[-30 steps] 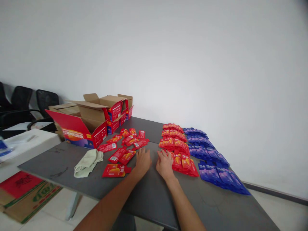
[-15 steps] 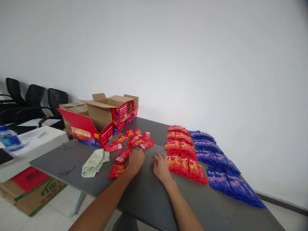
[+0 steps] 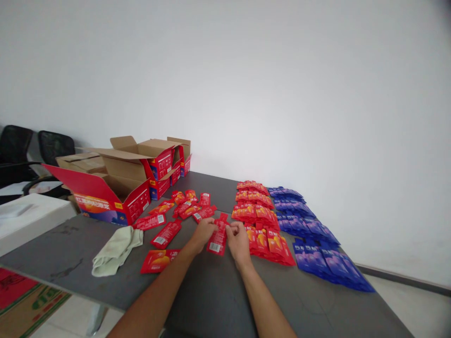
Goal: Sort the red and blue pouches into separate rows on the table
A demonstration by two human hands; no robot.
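Between my hands is a red spouted pouch point(image 3: 217, 240), its barcode side toward me and its spout end pointing away. My left hand point(image 3: 205, 233) pinches its upper left edge. On the upper right edge, the fingers of my right hand point(image 3: 239, 242) are closed too. Loose red pouches point(image 3: 167, 234) lie scattered to the left, some with the barcode up, others with the orange fruit print up. Just right of my right hand, overlapping red pouches point(image 3: 271, 244) lie in rows. Farther right are rows of blue pouches point(image 3: 329, 260).
Open red cartons point(image 3: 137, 204) stand at the back left of the dark table point(image 3: 211, 295). A pale cloth point(image 3: 116, 251) lies near the left edge. Beyond it are a white box point(image 3: 38, 218) and black chairs point(image 3: 56, 148). A white wall is behind the table.
A red pouch now shows between my hands, gripped at both sides. My left hand has come closer to my right. The view has shifted, so the cartons and cloth appear farther left.
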